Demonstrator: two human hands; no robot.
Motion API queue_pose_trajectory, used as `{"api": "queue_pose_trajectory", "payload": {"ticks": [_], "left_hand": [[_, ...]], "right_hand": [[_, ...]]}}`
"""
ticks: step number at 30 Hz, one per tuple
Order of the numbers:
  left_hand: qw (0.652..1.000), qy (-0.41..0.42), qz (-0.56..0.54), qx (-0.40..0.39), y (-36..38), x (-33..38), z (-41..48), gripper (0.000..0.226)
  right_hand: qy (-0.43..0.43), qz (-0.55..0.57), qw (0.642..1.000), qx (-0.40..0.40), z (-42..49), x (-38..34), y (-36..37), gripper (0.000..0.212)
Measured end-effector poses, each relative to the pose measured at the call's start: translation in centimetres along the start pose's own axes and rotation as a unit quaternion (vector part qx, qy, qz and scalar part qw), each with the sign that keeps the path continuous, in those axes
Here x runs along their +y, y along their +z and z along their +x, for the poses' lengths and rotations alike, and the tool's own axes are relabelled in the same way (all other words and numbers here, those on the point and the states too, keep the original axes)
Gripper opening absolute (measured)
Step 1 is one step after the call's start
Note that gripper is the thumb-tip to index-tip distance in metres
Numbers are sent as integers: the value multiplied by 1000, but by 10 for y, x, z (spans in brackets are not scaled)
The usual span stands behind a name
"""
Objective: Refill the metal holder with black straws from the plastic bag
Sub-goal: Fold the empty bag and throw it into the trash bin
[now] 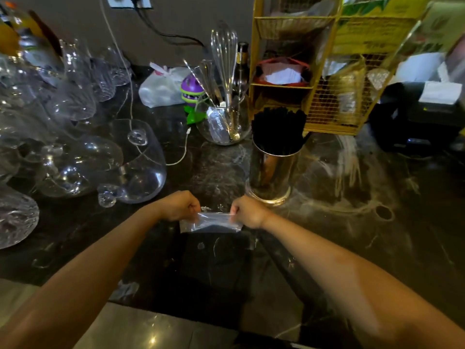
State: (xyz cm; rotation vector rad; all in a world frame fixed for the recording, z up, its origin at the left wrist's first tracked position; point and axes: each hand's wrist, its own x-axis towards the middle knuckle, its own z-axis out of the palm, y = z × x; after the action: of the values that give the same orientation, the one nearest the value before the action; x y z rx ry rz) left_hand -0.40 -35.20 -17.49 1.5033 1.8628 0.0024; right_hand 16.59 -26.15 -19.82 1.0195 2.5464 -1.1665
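Note:
A clear plastic bag full of black straws lies on the dark marble counter, its length running toward me. My left hand and my right hand each pinch a side of the bag's far top edge and pull it apart. Just beyond my right hand stands the shiny metal holder, upright, with a bunch of black straws sticking out of its top.
Many clear glasses crowd the counter's left side. Behind the holder stand a glass jar of whisks and spoons, a purple-green toy, a tied white bag and a yellow wire rack. A white cable trails across.

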Motion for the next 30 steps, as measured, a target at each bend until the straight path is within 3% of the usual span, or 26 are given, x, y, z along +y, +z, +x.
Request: {"api": "queue_pose_trajectory", "payload": {"ticks": [2, 6, 11, 14, 26, 30], "left_hand": [[1000, 21, 4, 6, 1, 6, 2, 21], [997, 73, 3, 10, 6, 29, 10, 21], [991, 130, 11, 9, 29, 84, 23, 20], [985, 171, 15, 9, 51, 131, 28, 5], [952, 298, 34, -58, 232, 353, 9, 12], [944, 311, 46, -97, 308, 398, 9, 12]], "right_hand": [[5, 13, 1000, 16, -9, 6, 2, 2], [4, 92, 992, 85, -39, 29, 0, 35], [33, 98, 984, 144, -103, 63, -15, 15], [58, 124, 971, 197, -149, 95, -19, 27], [155, 264, 880, 364, -399, 251, 16, 33], [207, 298, 849, 384, -459, 297, 49, 8]]}}
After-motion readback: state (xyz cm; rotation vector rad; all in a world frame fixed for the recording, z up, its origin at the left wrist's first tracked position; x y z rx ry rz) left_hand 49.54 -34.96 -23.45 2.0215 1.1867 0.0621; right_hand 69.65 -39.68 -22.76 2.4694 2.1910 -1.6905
